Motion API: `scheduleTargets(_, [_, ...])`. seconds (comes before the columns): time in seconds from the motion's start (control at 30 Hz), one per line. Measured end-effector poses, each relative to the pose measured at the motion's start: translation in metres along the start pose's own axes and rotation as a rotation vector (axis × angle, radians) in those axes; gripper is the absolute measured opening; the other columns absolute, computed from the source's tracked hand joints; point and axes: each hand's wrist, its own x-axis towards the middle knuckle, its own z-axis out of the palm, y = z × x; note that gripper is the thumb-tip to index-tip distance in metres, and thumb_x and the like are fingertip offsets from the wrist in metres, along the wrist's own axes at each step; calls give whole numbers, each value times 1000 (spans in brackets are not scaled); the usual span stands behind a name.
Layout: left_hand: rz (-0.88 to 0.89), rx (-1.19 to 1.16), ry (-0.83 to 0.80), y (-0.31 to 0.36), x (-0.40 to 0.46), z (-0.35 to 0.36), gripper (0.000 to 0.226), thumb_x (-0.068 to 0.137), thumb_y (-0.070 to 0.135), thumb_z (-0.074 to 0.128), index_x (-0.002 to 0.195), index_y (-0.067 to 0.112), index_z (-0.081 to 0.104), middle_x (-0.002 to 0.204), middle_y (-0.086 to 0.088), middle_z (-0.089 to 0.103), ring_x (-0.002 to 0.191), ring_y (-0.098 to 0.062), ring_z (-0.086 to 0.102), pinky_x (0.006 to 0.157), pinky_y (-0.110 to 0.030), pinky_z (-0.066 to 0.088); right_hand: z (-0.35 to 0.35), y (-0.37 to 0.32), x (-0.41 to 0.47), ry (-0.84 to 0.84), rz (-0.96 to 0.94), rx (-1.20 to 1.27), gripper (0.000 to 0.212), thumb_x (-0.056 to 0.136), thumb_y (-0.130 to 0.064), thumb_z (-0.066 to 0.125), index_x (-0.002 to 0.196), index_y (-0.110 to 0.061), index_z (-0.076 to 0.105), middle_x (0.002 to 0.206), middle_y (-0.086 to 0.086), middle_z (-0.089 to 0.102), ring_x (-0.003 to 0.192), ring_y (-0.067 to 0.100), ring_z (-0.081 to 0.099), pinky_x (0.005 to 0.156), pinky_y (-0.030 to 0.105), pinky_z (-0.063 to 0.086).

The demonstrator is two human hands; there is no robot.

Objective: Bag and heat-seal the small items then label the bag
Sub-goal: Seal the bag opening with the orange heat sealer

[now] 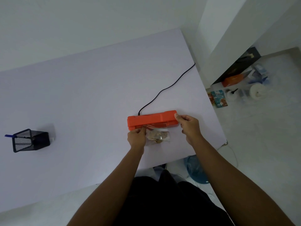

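A long orange plastic heat sealer [152,119] lies on the pale lilac table [81,98], a little right of the middle of the frame. Its black power cord [164,90] leaves the back edge of the machine and runs toward the upper right, to the far corner of the table.

A small clear plastic bag [158,135] with brownish small items [157,136] inside lies on the table just in front of the sealer. The open top edge of the bag is pushed into the slot along the front side of the sealer, and the filled part stays outside, between the two hands.

The left hand [136,139] is at the left corner of the bag, near the left end of the sealer. Its fingers are curled and they pinch the top edge of the bag. The right hand [189,126] is at the right end of the sealer. The thumb rests on the top of the orange body and the other fingers are bent in front of it, so the hand holds this end of the sealer.

At the left side of the frame a black wire-mesh pen holder [31,141] stands on the table, with a blue pen [9,136] in it. On the white floor [260,144] at the right side lie some packets and boxes [236,85], too small to name.
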Motion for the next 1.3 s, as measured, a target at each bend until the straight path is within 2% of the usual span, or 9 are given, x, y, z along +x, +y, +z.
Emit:
scheduleTargets(0.27, [5,1,-3,0,0,2,29,90,22,70,65,8,69,69,-11,68,65,-22,60,67,-33,53,-2,-1,3,16,72,-15,23,82,-37,81,85,-15,75,68,0,59,61,14,42,48,27,32])
scheduleTargets(0.47, [4,1,-2,0,0,1,30,90,20,69,62,10,66,68,-10,66,65,-23,58,65,-33,52,-2,-1,0,21,59,-11,22,83,-36,79,86,-15,74,62,-3,56,54,11,38,44,24,32])
scheduleTargets(0.67, [2,0,5,-1,0,1,31,89,19,70,60,11,65,66,-8,66,64,-22,60,67,-34,54,-2,-2,-1,19,64,-14,30,85,-36,78,97,-9,74,63,-6,55,55,8,43,48,22,35])
scheduleTargets(0.83, [2,2,4,0,0,0,28,89,21,71,70,0,68,69,-13,66,64,-23,59,66,-34,54,-1,-2,-1,16,58,-16,31,85,-36,78,98,-7,74,63,-7,55,58,7,45,52,21,36])
scheduleTargets(1.03, [1,15,4,1,1,-1,30,87,22,72,75,-5,69,68,-13,66,63,-25,60,68,-38,56,-1,-1,1,25,59,-35,35,85,-37,78,101,-7,74,61,-7,54,54,9,42,47,22,35])
scheduleTargets(1.3, [4,34,4,2,-2,-1,36,88,25,71,78,-9,69,65,-13,61,60,-22,53,56,-28,44,-2,-1,2,31,74,-57,37,82,-41,79,99,-9,74,69,-2,59,56,11,42,46,24,36])
